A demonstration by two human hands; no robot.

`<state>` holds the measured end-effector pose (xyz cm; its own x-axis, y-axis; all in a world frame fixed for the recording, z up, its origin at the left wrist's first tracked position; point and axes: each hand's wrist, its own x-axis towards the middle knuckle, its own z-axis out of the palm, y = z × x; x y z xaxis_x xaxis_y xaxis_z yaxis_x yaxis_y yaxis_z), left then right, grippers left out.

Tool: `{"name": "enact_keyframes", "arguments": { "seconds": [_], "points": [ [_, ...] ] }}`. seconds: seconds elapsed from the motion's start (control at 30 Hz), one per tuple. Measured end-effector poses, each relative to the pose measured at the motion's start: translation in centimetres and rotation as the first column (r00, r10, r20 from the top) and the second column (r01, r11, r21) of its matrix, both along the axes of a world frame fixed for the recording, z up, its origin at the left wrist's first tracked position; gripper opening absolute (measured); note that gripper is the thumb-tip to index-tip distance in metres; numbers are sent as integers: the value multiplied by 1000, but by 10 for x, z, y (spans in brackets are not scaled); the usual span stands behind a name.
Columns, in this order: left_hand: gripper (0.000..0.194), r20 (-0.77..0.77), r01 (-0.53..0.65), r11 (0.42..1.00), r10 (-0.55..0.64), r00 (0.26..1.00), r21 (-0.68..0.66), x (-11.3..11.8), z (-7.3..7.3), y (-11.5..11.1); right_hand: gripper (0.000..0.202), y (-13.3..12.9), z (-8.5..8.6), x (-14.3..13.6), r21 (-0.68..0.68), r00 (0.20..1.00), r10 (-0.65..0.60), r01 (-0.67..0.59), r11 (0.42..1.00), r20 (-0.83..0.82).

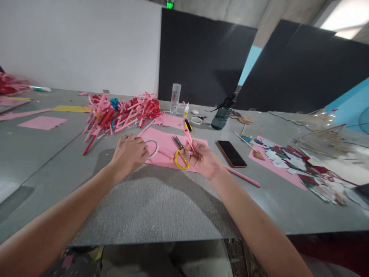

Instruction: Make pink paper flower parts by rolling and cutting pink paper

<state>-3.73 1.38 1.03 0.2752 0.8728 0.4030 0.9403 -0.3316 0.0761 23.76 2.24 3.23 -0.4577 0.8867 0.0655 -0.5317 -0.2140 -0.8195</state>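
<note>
My left hand (129, 151) is closed at the left edge of a thin white roll of tape (157, 147), fingers curled and palm down. Between the fingertips of my right hand (198, 154) is a small rolled piece of pink paper (188, 135), pointing up and away. Beside the right hand lie scissors (181, 160) with yellow handles, blades partly spread. Under all these is a pink paper sheet (154, 134). A thin pink paper tube (245, 177) lies on the table to the right of my right wrist.
A heap of pink and red paper strips (121, 115) sits back left. Behind the sheet stand a clear cylinder (175, 98), a small glue bottle (186, 110) and a dark water bottle (222, 115). Right are a phone (231, 153) and paper cutouts (291, 161).
</note>
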Motion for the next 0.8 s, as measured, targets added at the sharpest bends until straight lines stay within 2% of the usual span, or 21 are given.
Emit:
{"name": "enact_keyframes", "arguments": {
  "seconds": [0.07,0.13,0.23,0.33,0.4,0.6,0.8],
  "points": [
    [21,73,17,1000,-19,997,20,6,3,-3,23,-7,2,-2,54,993,120,-120,991,4],
    [30,125,163,986,-166,978,36,16,3,-8,24,-12,4,-4,76,981,195,-194,978,-11],
    [32,152,433,901,-426,892,-10,30,-1,-16,23,-18,5,-7,80,973,226,-222,972,-36],
    [26,208,578,814,-557,804,-55,39,-5,-21,25,-18,6,-7,82,978,208,-206,975,-21],
    [28,243,602,796,-572,783,-67,39,-5,-23,26,-15,6,-4,99,984,176,-174,980,-2],
    [26,201,537,841,-515,833,-72,31,-2,-19,28,-6,9,7,148,994,77,-87,985,74],
    [19,71,458,884,-452,889,-99,27,-1,-16,23,6,2,15,134,947,35,-82,988,320]
  ]
}}
